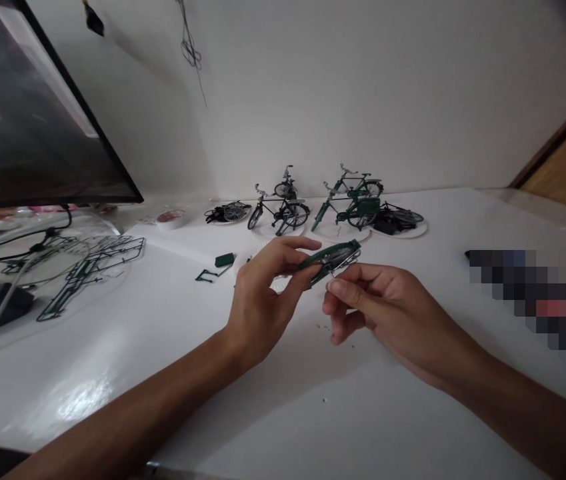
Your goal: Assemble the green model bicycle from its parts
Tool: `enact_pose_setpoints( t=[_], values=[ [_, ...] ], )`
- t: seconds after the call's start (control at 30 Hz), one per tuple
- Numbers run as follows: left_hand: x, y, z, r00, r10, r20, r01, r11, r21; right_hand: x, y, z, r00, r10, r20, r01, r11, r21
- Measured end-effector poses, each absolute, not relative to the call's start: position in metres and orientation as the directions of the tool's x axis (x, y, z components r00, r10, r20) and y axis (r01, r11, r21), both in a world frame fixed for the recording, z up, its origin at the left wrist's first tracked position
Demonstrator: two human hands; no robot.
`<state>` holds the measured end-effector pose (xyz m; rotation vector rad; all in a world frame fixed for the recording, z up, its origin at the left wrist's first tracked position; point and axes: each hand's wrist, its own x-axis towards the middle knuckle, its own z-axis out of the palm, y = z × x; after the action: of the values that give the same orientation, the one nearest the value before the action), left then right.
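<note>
My left hand (263, 300) pinches a small green model bicycle part (333, 257), a curved mudguard-like piece with thin wire struts, held above the white table (163, 373). My right hand (373, 303) is closed in a pinch at the lower right end of the same part, thumb and forefinger pressed together on a thin strut. Both hands hover in front of a white paper plate (250, 257) that they partly hide.
Along the back wall stand a black model bicycle (280, 212) and green model bicycles (353, 200) on paper plates. Green frame parts (87, 270) lie at left below a monitor (27, 120). Small green pieces (215, 265) lie mid-table. A blurred patch is at right.
</note>
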<state>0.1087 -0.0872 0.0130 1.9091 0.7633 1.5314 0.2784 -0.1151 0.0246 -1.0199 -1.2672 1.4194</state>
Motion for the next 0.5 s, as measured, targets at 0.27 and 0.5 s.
enact_pose_setpoints(
  t=[0.27, 0.5],
  values=[
    [0.1105, -0.0871, 0.0144, 0.173, 0.692, 0.700, 0.079, -0.719, 0.691, 0.2784, -0.1139, 0.0206, -0.178, 0.984, 0.020, -0.096, 0.002, -0.995],
    [0.1110, -0.0873, 0.0121, 0.189, 0.644, 0.742, 0.123, -0.765, 0.633, 0.2750, -0.1167, 0.0184, 0.060, 0.944, 0.325, 0.228, 0.304, -0.925]
  ],
)
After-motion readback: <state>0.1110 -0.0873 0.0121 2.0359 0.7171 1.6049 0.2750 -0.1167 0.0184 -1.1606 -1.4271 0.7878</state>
